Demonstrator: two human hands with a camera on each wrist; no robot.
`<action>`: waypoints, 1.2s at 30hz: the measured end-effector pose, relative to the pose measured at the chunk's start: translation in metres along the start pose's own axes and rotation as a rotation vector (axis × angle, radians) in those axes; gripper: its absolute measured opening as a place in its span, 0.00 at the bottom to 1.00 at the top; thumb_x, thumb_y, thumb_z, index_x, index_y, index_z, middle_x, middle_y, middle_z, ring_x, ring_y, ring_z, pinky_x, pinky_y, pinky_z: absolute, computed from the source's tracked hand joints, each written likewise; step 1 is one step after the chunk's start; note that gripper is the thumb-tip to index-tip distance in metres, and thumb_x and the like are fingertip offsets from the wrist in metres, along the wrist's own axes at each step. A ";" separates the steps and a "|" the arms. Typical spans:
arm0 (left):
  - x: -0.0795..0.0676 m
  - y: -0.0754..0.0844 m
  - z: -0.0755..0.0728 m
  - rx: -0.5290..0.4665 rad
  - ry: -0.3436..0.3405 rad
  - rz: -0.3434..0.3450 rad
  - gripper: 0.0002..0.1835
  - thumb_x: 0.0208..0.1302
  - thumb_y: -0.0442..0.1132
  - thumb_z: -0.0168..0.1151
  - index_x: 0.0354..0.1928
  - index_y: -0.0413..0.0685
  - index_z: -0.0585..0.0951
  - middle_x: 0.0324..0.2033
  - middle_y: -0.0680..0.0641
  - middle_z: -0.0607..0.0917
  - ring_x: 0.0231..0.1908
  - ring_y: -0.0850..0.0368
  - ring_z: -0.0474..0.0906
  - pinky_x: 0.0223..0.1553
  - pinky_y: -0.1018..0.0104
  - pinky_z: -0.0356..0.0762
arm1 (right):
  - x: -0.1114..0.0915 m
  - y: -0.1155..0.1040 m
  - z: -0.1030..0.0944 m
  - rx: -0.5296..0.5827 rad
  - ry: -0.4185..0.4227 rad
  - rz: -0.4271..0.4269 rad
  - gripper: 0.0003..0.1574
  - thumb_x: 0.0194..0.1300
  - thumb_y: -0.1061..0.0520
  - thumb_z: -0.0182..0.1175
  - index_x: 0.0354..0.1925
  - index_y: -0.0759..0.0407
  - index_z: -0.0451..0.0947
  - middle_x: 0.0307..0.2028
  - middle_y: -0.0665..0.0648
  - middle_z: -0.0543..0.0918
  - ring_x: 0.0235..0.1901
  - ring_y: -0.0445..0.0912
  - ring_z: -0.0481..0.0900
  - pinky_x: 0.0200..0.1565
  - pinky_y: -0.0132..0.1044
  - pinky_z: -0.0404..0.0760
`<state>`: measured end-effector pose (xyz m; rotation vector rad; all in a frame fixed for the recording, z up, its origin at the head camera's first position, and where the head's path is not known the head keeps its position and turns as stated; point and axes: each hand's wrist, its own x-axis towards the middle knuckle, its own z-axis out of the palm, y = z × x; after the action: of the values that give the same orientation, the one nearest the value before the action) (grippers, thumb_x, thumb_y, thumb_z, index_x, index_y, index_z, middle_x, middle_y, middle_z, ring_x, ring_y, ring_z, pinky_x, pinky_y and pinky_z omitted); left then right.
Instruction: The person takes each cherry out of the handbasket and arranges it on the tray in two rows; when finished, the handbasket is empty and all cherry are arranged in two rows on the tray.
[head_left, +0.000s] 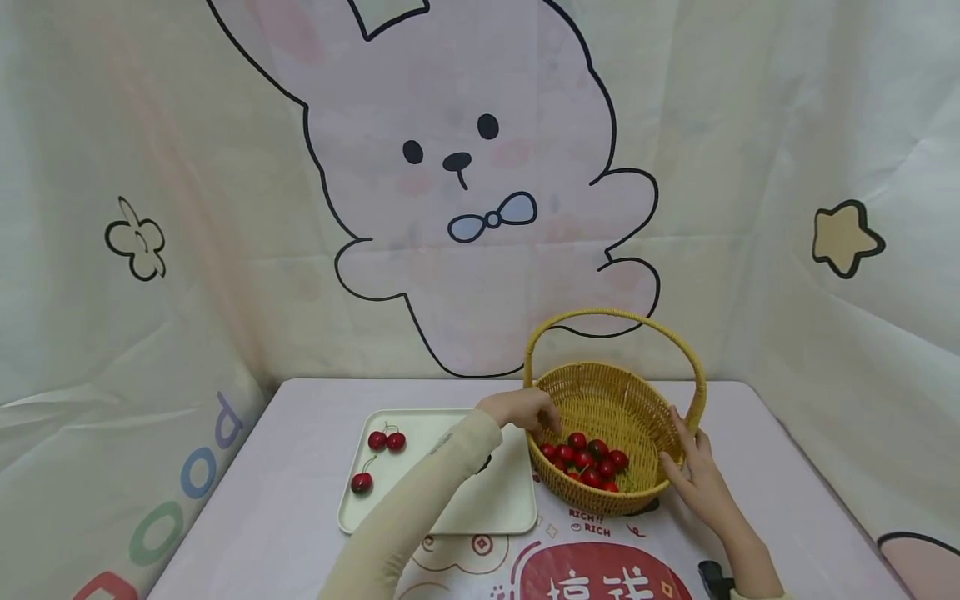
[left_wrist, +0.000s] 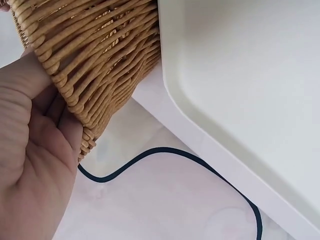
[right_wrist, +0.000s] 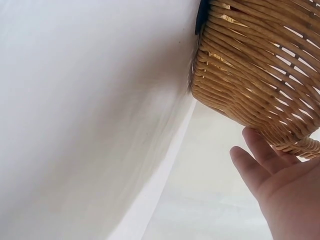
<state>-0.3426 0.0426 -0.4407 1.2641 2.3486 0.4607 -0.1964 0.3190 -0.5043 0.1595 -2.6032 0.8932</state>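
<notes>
A yellow wicker basket [head_left: 592, 375] with a tall arched handle stands on the table, red cherries [head_left: 588, 458] piled at its near side. My left hand [head_left: 521, 408] reaches over the basket's left rim with its fingers pointing down inside. In the left wrist view the wicker hides those fingertips, so whether they pinch anything does not show. On the basket's right side my right hand [head_left: 701, 483] rests against the rim, fingers extended. The right wrist view shows straight fingers [right_wrist: 257, 155] along the outside of the weave. Left of the basket lies a white tray [head_left: 480, 508].
On the tray's left part lie a pair of joined cherries [head_left: 386, 440] and a single stemmed cherry [head_left: 362, 482]. The table [head_left: 300, 417] has a printed cover. Fabric walls [head_left: 712, 167] with cartoon drawings close in the back and both sides.
</notes>
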 end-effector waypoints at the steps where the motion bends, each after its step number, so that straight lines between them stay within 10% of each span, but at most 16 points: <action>1: 0.001 0.001 0.000 0.006 -0.002 -0.010 0.14 0.52 0.26 0.65 0.39 0.48 0.86 0.38 0.54 0.85 0.38 0.65 0.79 0.38 0.78 0.75 | 0.000 0.000 0.000 0.001 0.002 0.000 0.48 0.63 0.59 0.55 0.73 0.49 0.40 0.61 0.79 0.51 0.51 0.77 0.65 0.41 0.75 0.66; 36: 0.008 0.010 0.012 0.097 -0.068 -0.095 0.10 0.48 0.33 0.71 0.34 0.52 0.87 0.28 0.57 0.84 0.29 0.68 0.76 0.30 0.77 0.74 | -0.001 0.002 0.001 -0.002 0.000 0.012 0.48 0.64 0.58 0.55 0.73 0.48 0.40 0.61 0.79 0.50 0.51 0.78 0.63 0.40 0.75 0.65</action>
<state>-0.3337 0.0560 -0.4481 1.1845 2.3866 0.2724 -0.1959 0.3200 -0.5068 0.1432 -2.6080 0.8949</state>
